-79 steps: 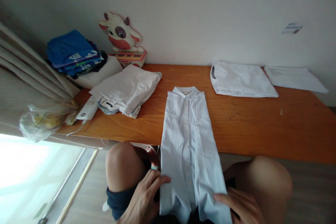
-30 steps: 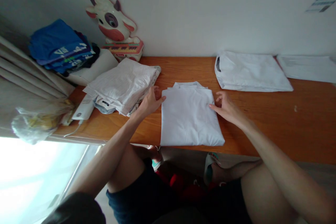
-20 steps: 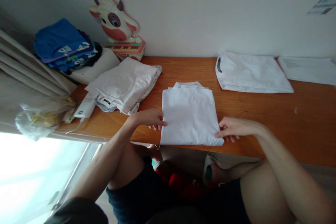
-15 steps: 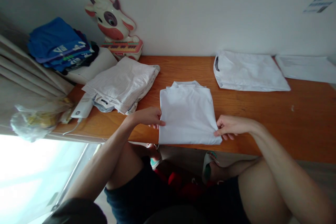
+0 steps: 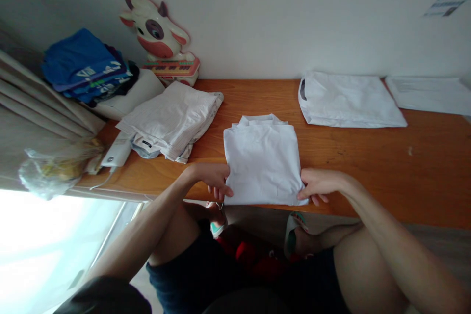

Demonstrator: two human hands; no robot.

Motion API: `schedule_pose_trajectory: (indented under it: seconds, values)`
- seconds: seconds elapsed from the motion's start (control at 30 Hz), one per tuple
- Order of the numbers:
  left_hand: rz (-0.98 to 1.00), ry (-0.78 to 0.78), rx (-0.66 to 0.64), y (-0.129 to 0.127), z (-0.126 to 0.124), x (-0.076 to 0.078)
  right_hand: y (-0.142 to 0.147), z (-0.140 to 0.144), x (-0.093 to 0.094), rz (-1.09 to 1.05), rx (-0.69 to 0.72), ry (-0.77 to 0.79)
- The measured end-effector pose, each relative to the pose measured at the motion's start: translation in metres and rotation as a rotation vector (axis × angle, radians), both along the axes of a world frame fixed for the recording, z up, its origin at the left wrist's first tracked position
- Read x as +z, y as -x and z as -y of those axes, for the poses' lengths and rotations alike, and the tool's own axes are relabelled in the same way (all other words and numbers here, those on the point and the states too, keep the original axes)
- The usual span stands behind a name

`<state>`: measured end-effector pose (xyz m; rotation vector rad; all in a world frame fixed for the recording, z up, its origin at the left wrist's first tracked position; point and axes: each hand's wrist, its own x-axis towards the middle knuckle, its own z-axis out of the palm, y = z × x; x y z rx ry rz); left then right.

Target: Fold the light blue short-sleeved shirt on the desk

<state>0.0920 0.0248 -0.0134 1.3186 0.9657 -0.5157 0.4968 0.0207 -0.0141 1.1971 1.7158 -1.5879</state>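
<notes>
Both grips pinched on the folded white shirt's near corners at the table edge.

The orange-brown wooden table runs wall to wall in front of me. My left hand and right hand rest at its near edge, gripping the lower corners of the folded white shirt that lies between them. Beyond my left hand sits a pile of striped white clothes, with a white charger beside it. Farther off stands a cow toy. Beyond my right hand lies a white plastic bag, then white paper.
</notes>
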Motion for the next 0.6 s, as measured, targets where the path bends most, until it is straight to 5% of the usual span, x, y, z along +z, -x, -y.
schedule_pose_trajectory:
  seconds: [0.33,0.47,0.6]
  values:
    - [-0.019,-0.139,-0.003,0.009,-0.01,0.012,-0.003,-0.002,0.001,0.037,0.046,-0.039]
    - [-0.043,-0.208,0.183,0.014,-0.02,0.008,-0.004,-0.005,0.004,0.023,-0.027,-0.098]
    - [-0.062,-0.436,0.415,0.012,-0.026,0.002,-0.001,-0.008,0.002,0.0,-0.089,-0.143]
